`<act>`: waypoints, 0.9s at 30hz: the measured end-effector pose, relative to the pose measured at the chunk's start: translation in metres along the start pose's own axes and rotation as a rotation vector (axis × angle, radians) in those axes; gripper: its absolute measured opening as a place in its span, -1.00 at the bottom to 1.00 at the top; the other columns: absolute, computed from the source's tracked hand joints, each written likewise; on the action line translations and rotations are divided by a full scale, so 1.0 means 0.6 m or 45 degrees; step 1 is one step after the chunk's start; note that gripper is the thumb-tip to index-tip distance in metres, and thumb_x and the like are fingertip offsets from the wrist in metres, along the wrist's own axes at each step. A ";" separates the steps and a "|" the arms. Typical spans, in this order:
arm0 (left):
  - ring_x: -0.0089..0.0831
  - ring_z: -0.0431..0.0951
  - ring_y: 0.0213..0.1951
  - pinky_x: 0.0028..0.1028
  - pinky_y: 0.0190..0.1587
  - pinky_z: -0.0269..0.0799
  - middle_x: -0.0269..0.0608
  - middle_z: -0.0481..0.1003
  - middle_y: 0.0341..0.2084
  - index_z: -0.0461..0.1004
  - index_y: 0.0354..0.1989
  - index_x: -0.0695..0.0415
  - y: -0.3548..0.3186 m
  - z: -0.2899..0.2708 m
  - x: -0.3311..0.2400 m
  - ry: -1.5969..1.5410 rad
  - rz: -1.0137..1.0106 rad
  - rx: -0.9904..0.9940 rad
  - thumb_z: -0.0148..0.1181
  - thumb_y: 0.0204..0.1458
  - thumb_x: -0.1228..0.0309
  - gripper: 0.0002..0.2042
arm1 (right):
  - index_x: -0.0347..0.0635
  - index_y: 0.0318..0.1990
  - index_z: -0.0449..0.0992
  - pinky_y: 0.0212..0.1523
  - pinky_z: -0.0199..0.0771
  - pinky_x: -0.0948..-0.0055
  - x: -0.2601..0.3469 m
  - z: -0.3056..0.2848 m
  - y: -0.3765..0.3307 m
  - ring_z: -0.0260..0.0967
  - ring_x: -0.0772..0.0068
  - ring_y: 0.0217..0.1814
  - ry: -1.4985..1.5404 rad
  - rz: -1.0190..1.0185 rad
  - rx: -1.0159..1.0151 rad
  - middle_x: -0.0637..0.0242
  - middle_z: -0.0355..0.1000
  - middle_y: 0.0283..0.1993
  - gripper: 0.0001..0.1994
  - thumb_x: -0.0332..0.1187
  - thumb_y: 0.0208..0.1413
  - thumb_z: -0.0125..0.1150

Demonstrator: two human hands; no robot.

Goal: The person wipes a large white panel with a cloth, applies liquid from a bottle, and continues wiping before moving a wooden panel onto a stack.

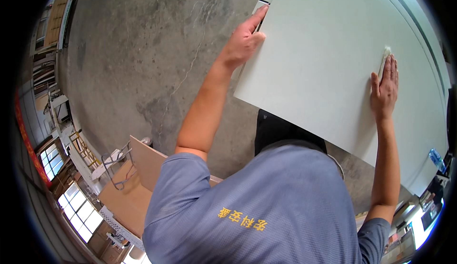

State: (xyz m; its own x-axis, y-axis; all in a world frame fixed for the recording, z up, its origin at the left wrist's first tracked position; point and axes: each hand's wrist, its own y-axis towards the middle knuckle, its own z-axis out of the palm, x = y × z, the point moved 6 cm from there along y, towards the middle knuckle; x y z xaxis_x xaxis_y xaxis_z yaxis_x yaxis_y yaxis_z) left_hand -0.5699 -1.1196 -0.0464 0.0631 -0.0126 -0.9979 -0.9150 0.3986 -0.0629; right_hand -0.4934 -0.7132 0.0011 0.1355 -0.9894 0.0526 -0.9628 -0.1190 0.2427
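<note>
A large white panel (pixel 314 68) lies flat in front of me and fills the upper right. My left hand (pixel 245 40) rests against its left edge, fingers stretched along the side and the thumb touching the rim. Toward the right of the panel, my right hand (pixel 386 90) presses a small white cloth (pixel 384 60) onto the surface. Its fingers point away from me, with the cloth showing beside and beyond them. Most of the cloth is hidden under the fingers.
Cracked grey concrete floor (pixel 128 49) stretches left of the panel. A brown board (pixel 148 159) stands upright by a cardboard-coloured surface (pixel 124 185) at lower left. A blue-tinted clear bottle (pixel 436 161) is at the far right. Stacked boards (pixel 56 21) line the far left.
</note>
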 end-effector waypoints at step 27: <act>-0.49 0.20 0.43 -0.52 0.44 0.03 -0.19 0.22 0.47 0.09 0.54 0.27 0.038 -0.001 -0.005 0.013 -0.029 -0.073 -0.06 0.17 0.54 -0.33 | -0.32 0.50 0.17 0.61 -0.08 0.10 0.003 -0.002 0.001 -0.03 -0.04 0.65 0.012 0.000 -0.013 0.02 0.11 0.58 -0.32 -0.01 0.42 -0.05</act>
State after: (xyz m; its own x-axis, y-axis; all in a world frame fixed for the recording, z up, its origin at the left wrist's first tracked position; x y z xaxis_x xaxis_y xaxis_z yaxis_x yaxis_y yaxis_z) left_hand -0.5910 -1.1113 -0.0451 0.0808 -0.0307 -0.9963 -0.9347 0.3449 -0.0864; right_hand -0.4932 -0.7150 0.0027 0.1378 -0.9885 0.0618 -0.9604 -0.1181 0.2524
